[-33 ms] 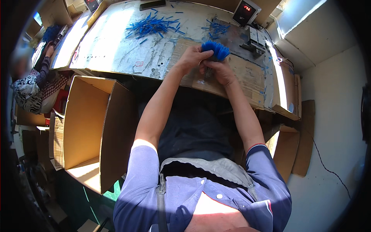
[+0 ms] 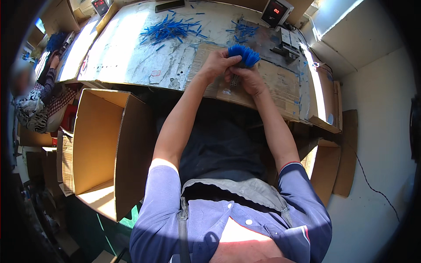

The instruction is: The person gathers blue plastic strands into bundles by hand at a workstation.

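Both my hands are closed round one thick bundle of thin blue-tipped wire pieces (image 2: 246, 55) above the front of the table. The blue tips fan out at the top, and the pale wire ends show below my fingers. My left hand (image 2: 215, 65) grips the bundle from the left, its thumb lying across the blue part. From below and the right, my right hand (image 2: 251, 79) wraps the lower part; some of its fingers are hidden. Loose pieces of the same kind form a large pile (image 2: 169, 30) farther left and a smaller pile (image 2: 244, 30) just beyond my hands.
Flat cardboard (image 2: 280, 85) covers the table's front under my hands. A digital display box (image 2: 276, 12) and a small metal device (image 2: 287, 44) stand at the back right. A dark phone (image 2: 169, 5) lies far back. An open carton (image 2: 98, 144) stands left; another person (image 2: 33, 107) works beyond it.
The reading on the display box has changed. The whole view has shifted slightly; my hands keep the same grip on the bundle.
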A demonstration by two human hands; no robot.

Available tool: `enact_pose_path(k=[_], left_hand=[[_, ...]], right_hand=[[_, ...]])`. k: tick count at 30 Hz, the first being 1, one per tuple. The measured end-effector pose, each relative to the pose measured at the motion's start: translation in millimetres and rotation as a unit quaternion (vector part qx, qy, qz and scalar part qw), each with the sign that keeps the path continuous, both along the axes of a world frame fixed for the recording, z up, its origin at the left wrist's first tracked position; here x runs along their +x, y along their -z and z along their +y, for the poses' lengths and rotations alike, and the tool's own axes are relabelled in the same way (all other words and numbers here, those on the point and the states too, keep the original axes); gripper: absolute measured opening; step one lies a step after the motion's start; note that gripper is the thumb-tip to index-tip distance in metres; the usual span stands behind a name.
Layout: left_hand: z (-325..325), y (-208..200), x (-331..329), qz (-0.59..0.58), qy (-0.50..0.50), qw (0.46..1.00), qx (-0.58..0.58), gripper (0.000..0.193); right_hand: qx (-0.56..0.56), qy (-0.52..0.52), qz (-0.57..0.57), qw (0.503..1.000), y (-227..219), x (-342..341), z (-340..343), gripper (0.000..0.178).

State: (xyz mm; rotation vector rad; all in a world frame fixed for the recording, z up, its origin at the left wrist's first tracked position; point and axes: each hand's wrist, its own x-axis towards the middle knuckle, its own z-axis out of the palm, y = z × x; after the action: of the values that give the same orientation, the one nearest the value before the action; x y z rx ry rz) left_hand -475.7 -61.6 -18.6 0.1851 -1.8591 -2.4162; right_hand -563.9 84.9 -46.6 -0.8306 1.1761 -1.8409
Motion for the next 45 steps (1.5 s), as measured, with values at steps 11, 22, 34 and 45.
enact_pose_path(k=[11, 22, 34, 45], left_hand=[[19.8, 1.6, -12.5, 0.043, -0.154, 0.981, -0.113, 0.021], [-11.5, 62.5, 3.2, 0.097, -0.195, 0.974, -0.067, 0.021], [-13.0, 56.2, 11.5, 0.138, -0.172, 0.971, -0.098, 0.026], [-11.1, 35.8, 16.4, 0.069, -0.213, 0.950, -0.217, 0.027]], right_hand=[[0.010, 0.208, -0.044, 0.977, 10.7, 15.7, 5.6, 0.016], [0.032, 0.479, 0.063, 0.875, 29.0, -4.4, 94.3, 0.009], [0.159, 0.557, 0.196, 0.791, 30.7, -1.8, 72.1, 0.015], [0.204, 0.540, 0.178, 0.797, 9.6, 9.9, 60.9, 0.007]])
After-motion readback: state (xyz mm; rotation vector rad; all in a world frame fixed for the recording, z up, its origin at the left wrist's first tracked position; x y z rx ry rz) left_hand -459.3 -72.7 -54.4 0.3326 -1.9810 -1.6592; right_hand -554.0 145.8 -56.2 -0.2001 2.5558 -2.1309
